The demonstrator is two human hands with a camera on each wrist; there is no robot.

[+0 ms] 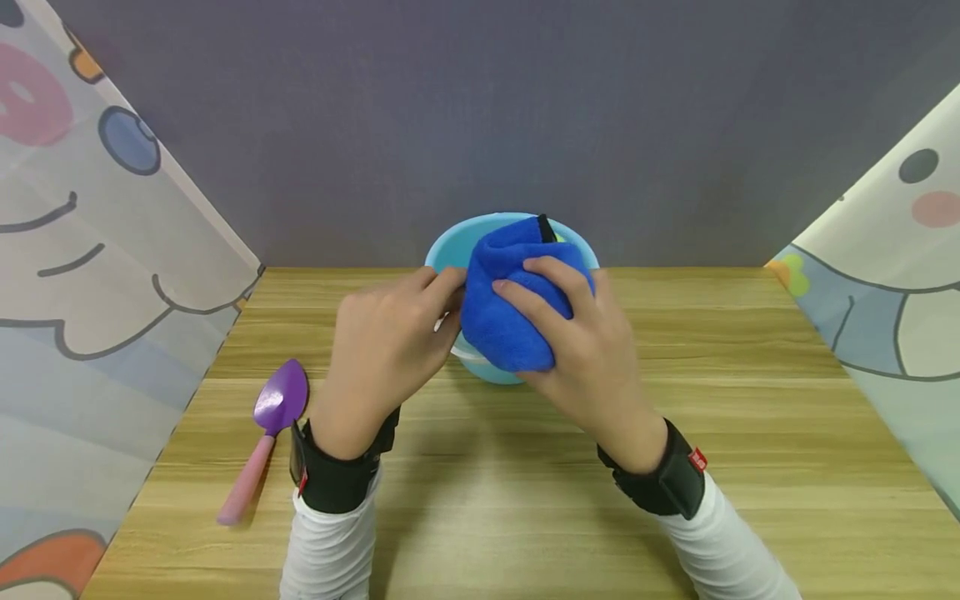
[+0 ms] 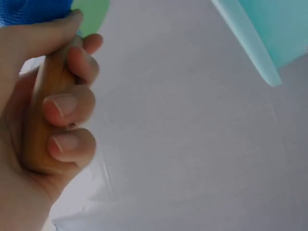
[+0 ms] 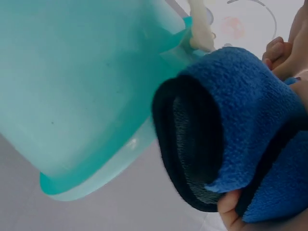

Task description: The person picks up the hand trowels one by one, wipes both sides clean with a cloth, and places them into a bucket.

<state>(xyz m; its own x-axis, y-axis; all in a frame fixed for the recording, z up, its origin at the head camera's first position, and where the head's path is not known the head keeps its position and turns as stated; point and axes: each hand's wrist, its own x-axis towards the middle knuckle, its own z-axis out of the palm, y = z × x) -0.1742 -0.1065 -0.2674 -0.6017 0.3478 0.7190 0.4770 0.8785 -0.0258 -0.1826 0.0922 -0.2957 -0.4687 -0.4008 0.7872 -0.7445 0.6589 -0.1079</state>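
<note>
you've got a wood-grain tabletop (image 1: 765, 367) in front of you, far edge running straight along a plain dark gray back wall (image 1: 510, 108). pale cartoon-print sheets slant away either side: left sheet (image 1: 82, 442) has a big pink oval, right sheet (image 1: 885, 262) a smaller one. your light's soft, shadows blurry.

Near the middle of the far edge of the table (image 1: 750, 375), the blue cloth (image 1: 495, 329) hides part of the bucket (image 1: 453, 244). The left hand (image 1: 393, 325) hides a wooden handle (image 2: 41, 125) from the head view; in the left wrist view, a green shape (image 2: 96, 13) is cut off by the top edge. Some fingers of the right hand (image 1: 588, 354) are behind the cloth. Lettering on a red tag (image 1: 698, 459) is too small to read.
</note>
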